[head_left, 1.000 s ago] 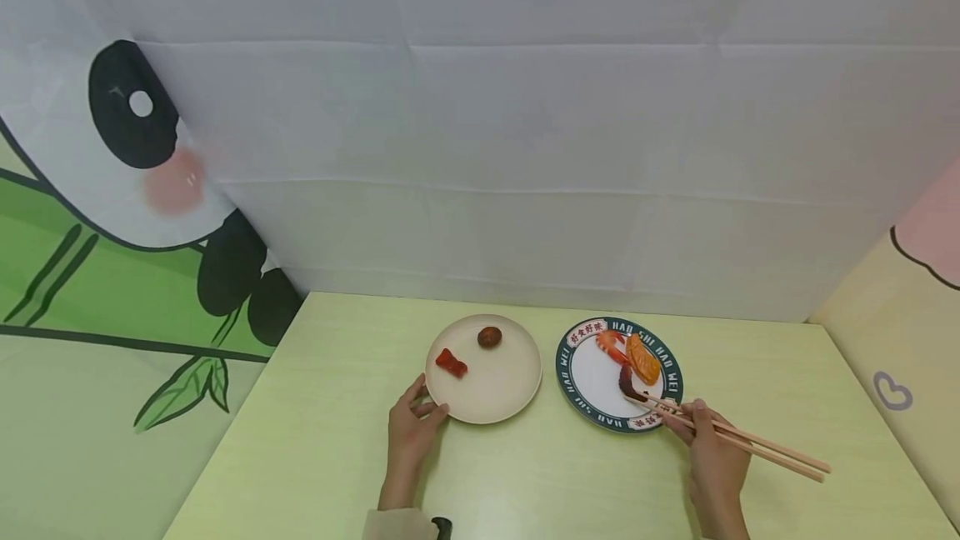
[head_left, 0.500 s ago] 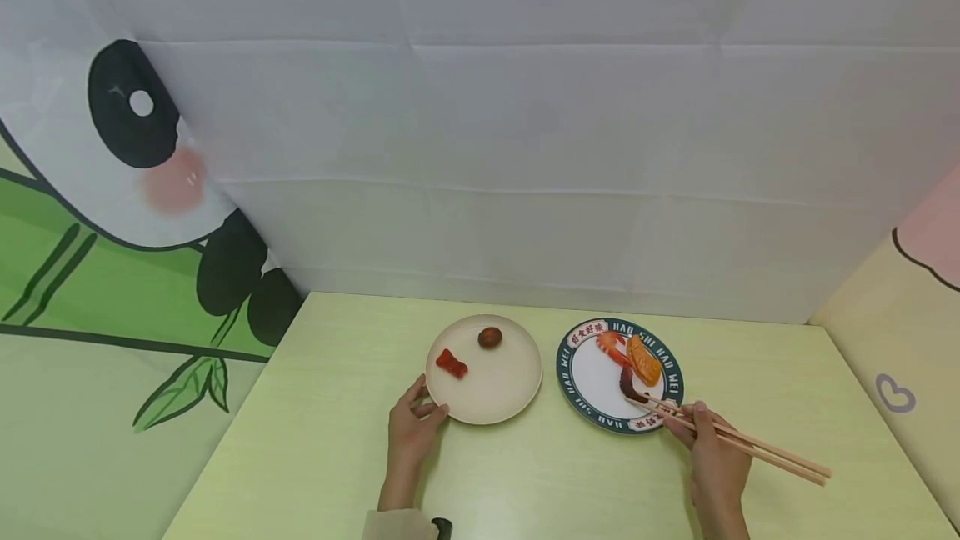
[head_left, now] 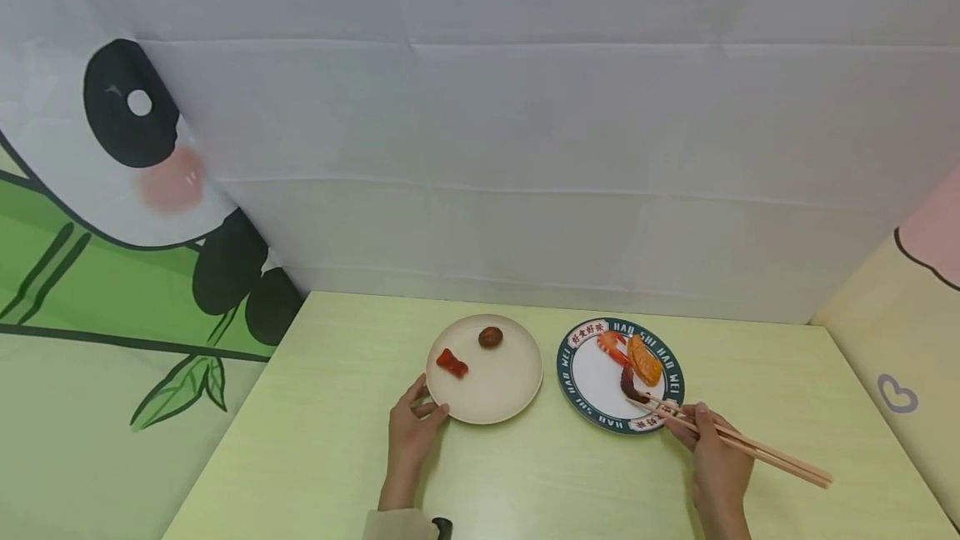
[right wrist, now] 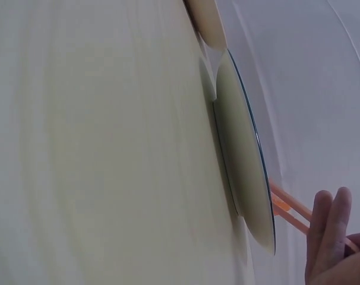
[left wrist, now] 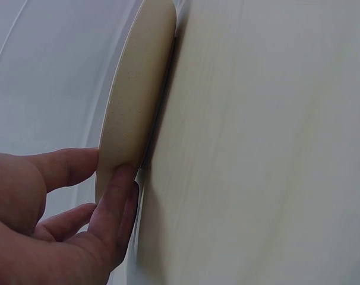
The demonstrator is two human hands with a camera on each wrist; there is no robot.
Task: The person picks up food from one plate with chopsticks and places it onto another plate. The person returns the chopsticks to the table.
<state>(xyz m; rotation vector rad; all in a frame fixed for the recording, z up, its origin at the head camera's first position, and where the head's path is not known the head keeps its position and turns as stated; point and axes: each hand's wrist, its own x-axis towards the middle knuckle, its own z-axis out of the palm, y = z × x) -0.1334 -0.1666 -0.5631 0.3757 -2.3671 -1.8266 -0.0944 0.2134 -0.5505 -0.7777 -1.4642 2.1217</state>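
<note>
We are likely catching the dark food (head_left: 629, 382) on the patterned plate (head_left: 595, 380), our right hand (head_left: 718, 461) pinching chopsticks (head_left: 780, 461) and our left hand (head_left: 412, 432) pinching the cream plate (head_left: 495, 390), so our fingers should squeeze steadily next.

**Work Location: Screened Tabletop Booth**

Left of my left hand (head_left: 411, 432) stands a cartoon-printed screen (head_left: 142, 282); right of my right hand (head_left: 722, 465), a heart-marked screen (head_left: 885, 348). Beyond both grips, a creased pale sheet (head_left: 525, 123) backs the table (head_left: 540, 490). Wider premises: not identifiable.
</note>
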